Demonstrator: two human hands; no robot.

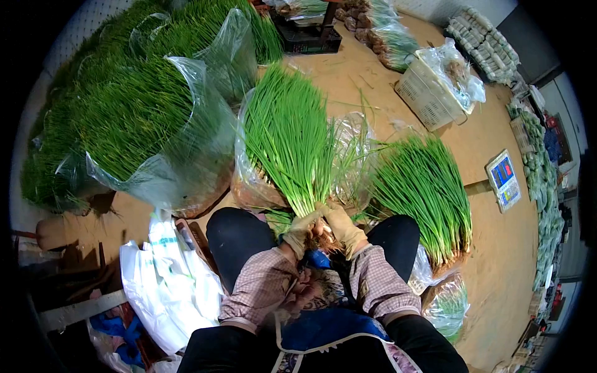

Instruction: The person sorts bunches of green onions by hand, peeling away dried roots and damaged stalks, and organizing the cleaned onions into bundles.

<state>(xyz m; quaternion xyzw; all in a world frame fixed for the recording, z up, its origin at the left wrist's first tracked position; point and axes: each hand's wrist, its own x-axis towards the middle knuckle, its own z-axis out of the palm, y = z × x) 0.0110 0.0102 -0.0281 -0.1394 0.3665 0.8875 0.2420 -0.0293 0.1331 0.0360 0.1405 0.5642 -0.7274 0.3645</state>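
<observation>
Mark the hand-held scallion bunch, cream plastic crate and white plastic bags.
Scallion bunch (300,165): head view, on its green leaves.
Cream plastic crate (425,99): head view, on its slotted side wall.
White plastic bags (166,291): head view, middle of the pile.

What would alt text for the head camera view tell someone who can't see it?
A person's gloved left hand and right hand grip a bunch of long green stalks near its roots. Clear plastic bags packed with more greens crowd the upper left, another pile of greens lies at the right, and a pale crate stands on the brown surface beyond.
</observation>
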